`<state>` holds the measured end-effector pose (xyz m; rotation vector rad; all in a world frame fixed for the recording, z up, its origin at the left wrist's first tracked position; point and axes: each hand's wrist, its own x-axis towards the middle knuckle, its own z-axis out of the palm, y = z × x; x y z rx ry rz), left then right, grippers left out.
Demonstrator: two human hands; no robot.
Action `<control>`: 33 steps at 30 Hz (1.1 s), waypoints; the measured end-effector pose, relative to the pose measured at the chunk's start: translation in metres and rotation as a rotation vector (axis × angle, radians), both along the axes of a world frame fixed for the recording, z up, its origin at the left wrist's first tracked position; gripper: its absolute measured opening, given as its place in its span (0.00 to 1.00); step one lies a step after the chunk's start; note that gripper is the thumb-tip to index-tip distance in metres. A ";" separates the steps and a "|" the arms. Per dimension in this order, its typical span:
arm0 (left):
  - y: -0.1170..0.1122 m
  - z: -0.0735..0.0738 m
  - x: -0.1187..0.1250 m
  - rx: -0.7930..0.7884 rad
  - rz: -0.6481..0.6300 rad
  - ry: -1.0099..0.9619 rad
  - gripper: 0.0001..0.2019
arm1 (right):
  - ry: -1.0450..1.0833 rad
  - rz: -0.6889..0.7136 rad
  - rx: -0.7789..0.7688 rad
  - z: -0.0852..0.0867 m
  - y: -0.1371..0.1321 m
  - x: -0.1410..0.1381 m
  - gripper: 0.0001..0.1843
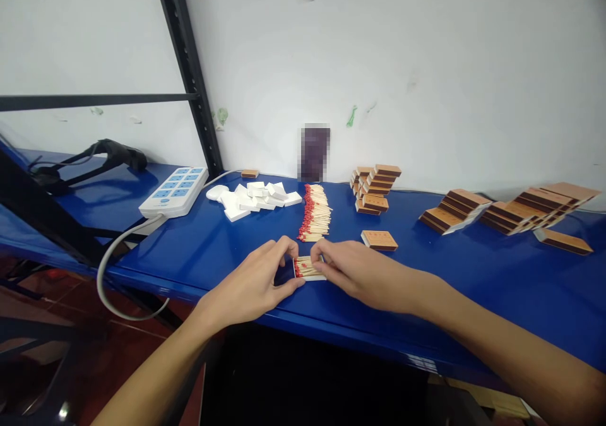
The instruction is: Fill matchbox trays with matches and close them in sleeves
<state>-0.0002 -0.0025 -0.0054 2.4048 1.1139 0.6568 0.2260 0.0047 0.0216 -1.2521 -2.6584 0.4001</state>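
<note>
A small white matchbox tray (312, 278) lies near the table's front edge, with red-headed matches (303, 267) lying lengthwise in it, heads to the left. My left hand (255, 279) grips the tray's left end, thumb at the near side and fingers at the far side. At the right end, the fingers of my right hand (357, 271) are pinched together over the plain ends of the matches; what lies between the fingertips is hidden. Just beyond the tray, a long pile of loose matches (316, 214) stretches toward the wall, red heads mostly to the left.
White empty-looking trays (255, 197) are heaped left of the pile, by a power strip (174, 191) with its cable. One closed matchbox (379, 240) lies right of the pile. Stacked matchboxes (376, 186) stand behind it, with more matchbox sleeves (457, 210) farther right. A black shelf post (189, 66) rises at left.
</note>
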 end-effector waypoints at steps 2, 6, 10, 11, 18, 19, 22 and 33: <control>0.000 0.001 0.000 0.004 -0.014 0.007 0.09 | 0.026 0.053 -0.034 -0.003 -0.006 -0.006 0.09; -0.001 0.002 -0.002 0.047 -0.073 0.032 0.09 | 0.041 -0.001 0.076 -0.003 -0.007 -0.011 0.08; -0.001 0.002 -0.002 0.076 -0.109 0.024 0.11 | -0.063 -0.214 0.298 0.007 0.007 0.005 0.10; -0.001 0.002 -0.002 0.077 -0.112 0.020 0.12 | -0.110 -0.250 0.301 0.009 0.011 0.013 0.11; 0.000 0.003 -0.003 0.084 -0.135 0.026 0.14 | -0.241 -0.332 0.225 0.011 0.030 0.070 0.16; 0.001 0.003 -0.003 0.085 -0.145 0.029 0.14 | -0.261 -0.325 0.184 0.010 0.031 0.075 0.18; 0.001 0.002 -0.004 0.086 -0.153 0.038 0.15 | -0.322 -0.333 0.040 0.012 0.029 0.080 0.20; 0.000 0.004 -0.003 0.058 -0.136 0.037 0.08 | -0.127 -0.013 -0.113 0.021 -0.002 0.028 0.17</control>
